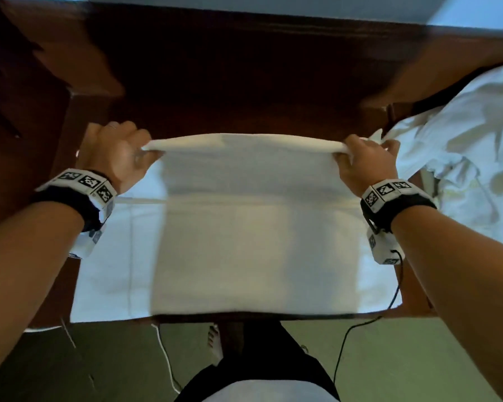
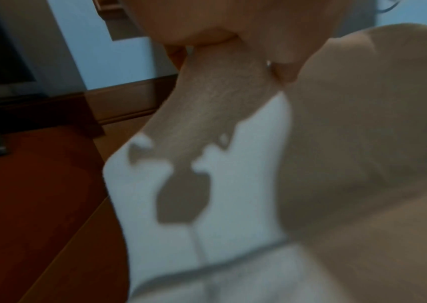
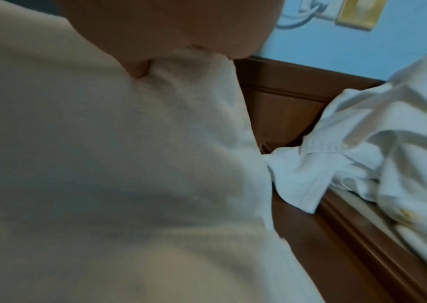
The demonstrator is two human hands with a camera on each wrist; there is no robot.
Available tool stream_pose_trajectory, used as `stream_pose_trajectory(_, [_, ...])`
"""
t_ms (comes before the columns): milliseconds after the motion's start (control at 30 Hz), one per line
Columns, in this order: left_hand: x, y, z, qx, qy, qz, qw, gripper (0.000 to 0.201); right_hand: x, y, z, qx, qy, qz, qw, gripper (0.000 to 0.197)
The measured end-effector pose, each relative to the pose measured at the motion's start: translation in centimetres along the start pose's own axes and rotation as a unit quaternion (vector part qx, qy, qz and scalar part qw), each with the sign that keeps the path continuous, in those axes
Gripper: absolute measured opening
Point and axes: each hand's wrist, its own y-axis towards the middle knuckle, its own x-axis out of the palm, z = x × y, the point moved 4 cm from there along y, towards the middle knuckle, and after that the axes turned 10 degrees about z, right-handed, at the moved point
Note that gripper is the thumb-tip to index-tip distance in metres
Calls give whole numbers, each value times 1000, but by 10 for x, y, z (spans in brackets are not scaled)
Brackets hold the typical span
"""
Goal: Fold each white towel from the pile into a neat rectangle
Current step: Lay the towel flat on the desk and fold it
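Between the two hands a white towel (image 1: 253, 216) hangs stretched, its top edge rolled slightly where each end is gripped and its lower part draped over the wooden table (image 1: 215, 82) toward the person's body. Left hand (image 1: 114, 153) has its fingers curled tight around one end of that edge, right hand (image 1: 365, 163) curled the same way around the other; the wrist views, though blurred, show cloth bunched right under each thumb. Beside the right hand — nearly touching it — sits the pile (image 1: 462, 146) of unfolded white cloth, and a loose flap of it reaches toward the knuckles. That seems the main hazard: carrying the edge over could snag the flap and drag the pile along. Another risk is uneven tension — if one hand travels further than the other, the fold would likely land skewed and the rectangle come out crooked. Under the towel lies a flat white sheet (image 1: 108, 271), which might slide or wrinkle if the towel is pressed down hard.
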Motion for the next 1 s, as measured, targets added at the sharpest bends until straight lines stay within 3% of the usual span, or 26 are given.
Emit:
stream_pose_trajectory(233, [-28,-142,34,19,51,52,997,25,-35,-132,-4,40,-10,62,997,13])
stream_pose_trajectory(300, [-18,-188,46,29,35,36,998,25,-33,-178,-2,49,-22,65,996,15])
stream_pose_trajectory(333, [-8,-210,50,35,25,8,999,27,-27,-200,1,46,-36,41,997,17])
stream_pose_trajectory(400, [15,-247,57,49,9,-59,997,25,-8,-244,6,26,-92,-84,992,24])
stream_pose_trajectory(467, [31,-268,66,46,5,-129,991,37,6,-277,12,8,-160,-203,966,25])
stream_pose_trajectory(600, [36,-267,83,34,-13,-153,988,66,10,-284,8,4,-156,-203,967,53])
stream_pose_trajectory(733, [52,-269,95,35,-63,-172,983,77,26,-287,2,-11,-73,-251,965,73])
stream_pose_trajectory(867, [71,-241,87,10,-82,-197,977,68,41,-261,9,24,-9,-275,961,79])
stream_pose_trajectory(1000, [74,-236,76,-35,-71,-195,978,74,32,-252,19,41,-12,-235,971,74])
